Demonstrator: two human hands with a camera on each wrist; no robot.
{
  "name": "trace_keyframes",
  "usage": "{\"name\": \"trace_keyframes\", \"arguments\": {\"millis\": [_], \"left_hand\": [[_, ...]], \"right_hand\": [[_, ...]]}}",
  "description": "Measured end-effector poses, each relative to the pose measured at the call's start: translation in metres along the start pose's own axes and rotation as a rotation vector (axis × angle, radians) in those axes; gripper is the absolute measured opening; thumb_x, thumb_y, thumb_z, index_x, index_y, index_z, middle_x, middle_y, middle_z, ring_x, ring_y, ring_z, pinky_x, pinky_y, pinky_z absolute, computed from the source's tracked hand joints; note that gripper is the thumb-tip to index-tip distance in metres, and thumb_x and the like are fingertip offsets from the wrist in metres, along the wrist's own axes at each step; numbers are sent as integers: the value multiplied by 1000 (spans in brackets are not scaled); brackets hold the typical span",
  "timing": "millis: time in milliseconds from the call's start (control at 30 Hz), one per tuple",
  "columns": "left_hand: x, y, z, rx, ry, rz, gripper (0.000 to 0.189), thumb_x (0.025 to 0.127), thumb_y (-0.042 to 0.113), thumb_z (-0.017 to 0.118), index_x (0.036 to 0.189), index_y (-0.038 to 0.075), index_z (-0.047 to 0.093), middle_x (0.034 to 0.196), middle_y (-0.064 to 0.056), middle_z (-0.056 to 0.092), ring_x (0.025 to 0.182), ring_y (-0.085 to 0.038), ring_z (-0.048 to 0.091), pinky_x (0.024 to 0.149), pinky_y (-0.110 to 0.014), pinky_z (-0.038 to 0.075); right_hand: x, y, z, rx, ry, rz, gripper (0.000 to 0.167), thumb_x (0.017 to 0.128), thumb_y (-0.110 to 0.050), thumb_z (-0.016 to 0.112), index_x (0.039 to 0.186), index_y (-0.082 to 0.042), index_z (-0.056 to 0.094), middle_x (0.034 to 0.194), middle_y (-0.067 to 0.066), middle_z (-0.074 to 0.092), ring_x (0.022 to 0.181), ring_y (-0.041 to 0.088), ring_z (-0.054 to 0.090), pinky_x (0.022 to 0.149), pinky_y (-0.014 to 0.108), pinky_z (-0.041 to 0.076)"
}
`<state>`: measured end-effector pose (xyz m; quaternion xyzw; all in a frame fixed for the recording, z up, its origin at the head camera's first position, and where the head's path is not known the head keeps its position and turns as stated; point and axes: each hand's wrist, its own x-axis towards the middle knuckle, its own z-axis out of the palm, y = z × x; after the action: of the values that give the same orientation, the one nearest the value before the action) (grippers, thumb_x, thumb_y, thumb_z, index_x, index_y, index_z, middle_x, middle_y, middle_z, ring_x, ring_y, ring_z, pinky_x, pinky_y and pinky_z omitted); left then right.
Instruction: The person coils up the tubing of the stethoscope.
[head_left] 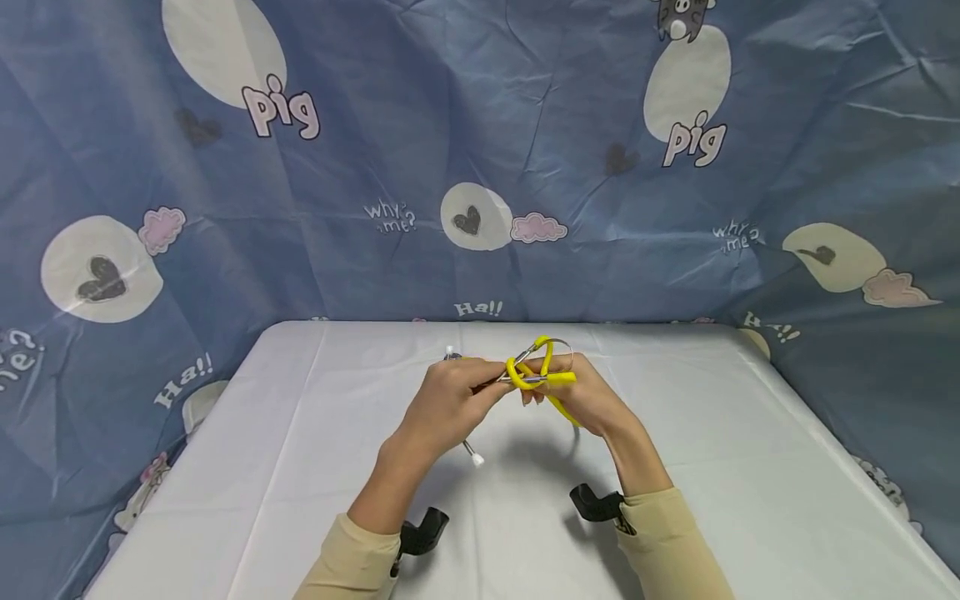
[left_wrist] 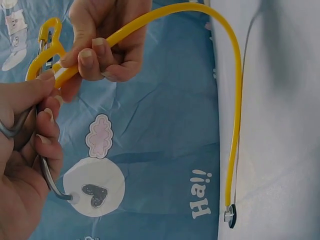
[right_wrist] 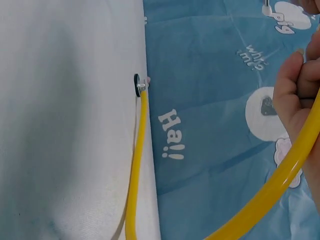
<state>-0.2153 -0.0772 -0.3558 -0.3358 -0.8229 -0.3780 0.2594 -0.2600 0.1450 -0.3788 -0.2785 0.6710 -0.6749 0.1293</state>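
A stethoscope with yellow tubing [left_wrist: 236, 100] is held up between both hands above the table. My left hand [head_left: 442, 400] grips its metal ear tubes [left_wrist: 48, 175], and white ear tips [head_left: 478, 459] stick out past that hand. With thumb and fingers, my right hand [head_left: 588, 396] pinches the yellow tubing close to the left fingertips. Between the hands the tubing bends in a tight loop [head_left: 512, 368]; how it crosses there is partly hidden. The rest arches away and down to the chest piece [left_wrist: 230, 216], which is at the white surface in both wrist views.
A white cloth covers the table [head_left: 315, 467]. Behind it hangs a blue printed curtain [head_left: 420, 150] that also wraps round the sides. Black wrist mounts [head_left: 425, 532] stick out from both sleeves.
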Motion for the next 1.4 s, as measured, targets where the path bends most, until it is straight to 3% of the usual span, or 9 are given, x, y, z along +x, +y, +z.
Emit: {"name": "trace_keyframes", "arguments": {"millis": [267,400,500,700,867,1000,1100,1267,1400], "left_hand": [[-1,-4,-3,18,-1,-76,18,89,19,75,106,17,78,89,5,76,63,-4,54,56,-19,45],[-1,-10,-4,30,18,-76,8,89,19,74,96,17,78,75,7,68,58,-4,48,53,-19,40],[-1,-13,-6,47,31,-81,3,90,19,74,91,18,76,67,8,59,56,-5,43,52,-20,35],[-2,-18,-13,74,54,-141,2,89,21,75,90,19,76,63,9,54,55,-7,42,50,-21,35],[-3,-21,-16,72,74,-178,7,89,21,74,95,18,78,65,9,60,55,-7,45,51,-22,38],[-4,-24,-17,62,81,-213,9,89,21,74,97,20,79,67,10,64,55,-8,46,51,-23,39],[-4,-26,-17,58,85,-241,9,90,23,74,97,22,79,64,10,61,53,-8,45,50,-23,37],[-5,-29,-17,69,84,-324,8,90,25,74,97,24,79,59,10,59,50,-9,43,48,-24,34],[-5,-29,-19,84,63,-377,11,90,26,73,99,22,79,63,7,64,53,-10,48,50,-26,39]], "right_hand": [[0,-1,5,-64,-15,-2,26,96,2,54,116,17,63,79,5,69,77,16,62,72,26,49],[1,-1,8,-87,-43,-32,25,97,0,55,116,16,62,80,6,68,76,15,64,71,25,50],[2,-3,10,-127,-38,-18,24,97,-3,57,115,12,64,79,7,68,75,15,63,72,26,50],[3,-8,14,-220,-47,32,26,97,-11,61,120,1,68,81,5,68,76,15,61,75,29,50],[1,-10,16,-299,-46,48,24,96,-11,61,117,-8,71,91,3,71,80,19,64,78,34,51],[0,-15,19,-342,-52,80,22,95,-11,61,114,-14,73,96,7,73,84,29,66,82,39,52],[-1,-18,21,-358,-61,107,25,95,-12,62,117,-17,72,86,12,71,84,34,65,81,38,52],[-2,-22,26,-445,-52,113,27,96,-15,64,122,-16,70,80,9,69,80,23,64,70,29,48],[-2,-25,33,-559,-23,83,29,95,-14,65,124,-14,70,81,7,71,77,16,66,64,25,45]]}}
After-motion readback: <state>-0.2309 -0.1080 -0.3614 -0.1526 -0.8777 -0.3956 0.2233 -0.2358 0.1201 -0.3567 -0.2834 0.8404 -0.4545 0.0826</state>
